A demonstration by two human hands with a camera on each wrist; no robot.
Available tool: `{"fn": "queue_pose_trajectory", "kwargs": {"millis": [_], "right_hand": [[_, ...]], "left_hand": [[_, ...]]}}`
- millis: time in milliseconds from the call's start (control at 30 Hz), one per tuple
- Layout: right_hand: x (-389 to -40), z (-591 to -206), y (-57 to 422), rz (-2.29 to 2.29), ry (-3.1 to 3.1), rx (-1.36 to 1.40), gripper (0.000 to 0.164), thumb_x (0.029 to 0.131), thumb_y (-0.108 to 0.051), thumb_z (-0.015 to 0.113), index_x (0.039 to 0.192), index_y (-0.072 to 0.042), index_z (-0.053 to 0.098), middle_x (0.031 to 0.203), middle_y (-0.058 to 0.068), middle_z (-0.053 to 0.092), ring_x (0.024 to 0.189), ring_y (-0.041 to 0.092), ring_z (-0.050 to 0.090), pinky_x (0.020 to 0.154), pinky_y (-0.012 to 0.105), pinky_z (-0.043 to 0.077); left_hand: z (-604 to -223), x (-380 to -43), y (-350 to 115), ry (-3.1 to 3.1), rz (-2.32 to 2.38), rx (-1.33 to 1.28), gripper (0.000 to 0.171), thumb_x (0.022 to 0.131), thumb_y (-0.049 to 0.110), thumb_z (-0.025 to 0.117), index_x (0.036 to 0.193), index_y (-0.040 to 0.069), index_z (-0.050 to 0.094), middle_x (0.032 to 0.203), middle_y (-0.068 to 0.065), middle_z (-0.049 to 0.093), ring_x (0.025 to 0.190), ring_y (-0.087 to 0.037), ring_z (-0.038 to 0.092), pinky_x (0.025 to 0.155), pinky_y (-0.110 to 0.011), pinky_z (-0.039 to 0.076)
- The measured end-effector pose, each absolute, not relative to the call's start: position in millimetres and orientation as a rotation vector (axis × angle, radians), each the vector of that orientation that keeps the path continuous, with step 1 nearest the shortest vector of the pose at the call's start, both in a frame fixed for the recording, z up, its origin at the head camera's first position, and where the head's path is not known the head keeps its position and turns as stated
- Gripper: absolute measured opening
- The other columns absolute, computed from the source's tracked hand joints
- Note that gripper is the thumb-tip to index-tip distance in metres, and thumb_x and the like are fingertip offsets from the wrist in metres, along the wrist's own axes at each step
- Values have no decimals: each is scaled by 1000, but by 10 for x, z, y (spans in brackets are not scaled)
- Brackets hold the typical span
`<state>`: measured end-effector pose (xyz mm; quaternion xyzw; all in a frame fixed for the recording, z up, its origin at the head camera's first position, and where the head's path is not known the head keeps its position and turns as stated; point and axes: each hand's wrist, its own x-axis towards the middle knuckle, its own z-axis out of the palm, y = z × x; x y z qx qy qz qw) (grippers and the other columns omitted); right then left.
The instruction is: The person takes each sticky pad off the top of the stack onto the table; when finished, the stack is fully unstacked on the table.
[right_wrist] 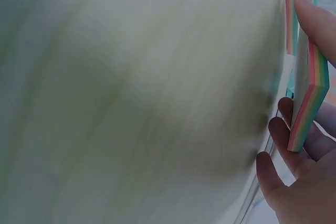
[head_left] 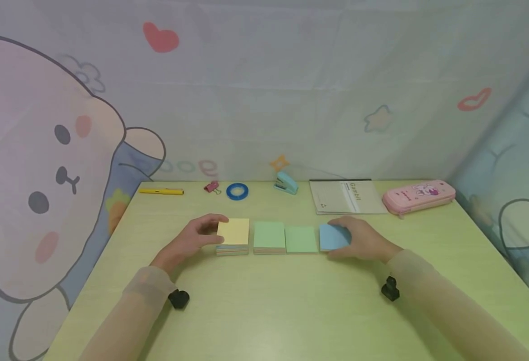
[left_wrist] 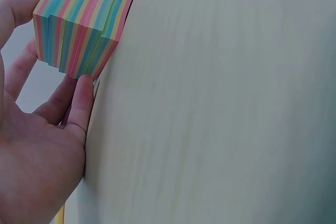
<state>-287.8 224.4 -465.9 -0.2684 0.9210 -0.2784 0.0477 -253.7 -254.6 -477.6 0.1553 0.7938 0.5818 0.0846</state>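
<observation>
My left hand (head_left: 194, 236) grips a tall stack of sticky notes with a yellow top sheet (head_left: 234, 231), fingers at its back edge and thumb along its left side. Striped pink, yellow and blue edges of that stack (left_wrist: 84, 24) fill the upper left of the left wrist view. On the other side, my right hand (head_left: 361, 240) holds a thin blue-topped sticky note pad (head_left: 333, 237) between thumb and fingers. The right wrist view shows this pad (right_wrist: 311, 103) tilted, its edge striped. Two green-topped sticky note stacks (head_left: 269, 235) stand side by side between the hands, the right one (head_left: 301, 239) lower.
Along the table's back edge lie a yellow pen (head_left: 161, 191), a pink binder clip (head_left: 212, 187), a roll of blue tape (head_left: 237, 191), a light blue stapler (head_left: 286, 183), a notebook (head_left: 346, 196) and a pink pencil case (head_left: 419, 197). Behind hangs a printed cloth (head_left: 255, 110).
</observation>
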Motion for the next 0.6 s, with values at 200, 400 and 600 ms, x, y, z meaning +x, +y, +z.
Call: {"fn": "queue_pose_trajectory", "kwargs": {"millis": [200, 400, 600], "right_hand": [[-2890, -4736, 2261, -817, 2815, -873, 86, 76, -46, 94, 142, -3, 60, 139, 17, 61, 118, 30, 57, 97, 47, 48], [-2900, -4733, 2242, -766, 2821, -930, 78, 77, -46, 93, 138, -6, 65, 138, 18, 58, 120, 34, 54, 94, 48, 48], [-2902, -4724, 2228, -762, 2804, -920, 80, 79, -49, 91, 142, -8, 65, 135, 17, 56, 120, 35, 51, 92, 45, 47]], "left_hand": [[-4778, -2539, -2536, 2369, 1739, 452, 47, 96, 4, 73, 141, 1, 60, 140, -23, 63, 119, -27, 60, 98, -22, 48], [-4753, -2526, -2531, 2347, 1758, 468, 47, 96, 3, 72, 141, -1, 59, 140, -26, 62, 119, -30, 60, 97, -22, 49], [-4735, -2515, -2534, 2345, 1749, 449, 48, 96, 3, 72, 142, 0, 59, 142, -25, 61, 121, -31, 59, 97, -22, 49]]}}
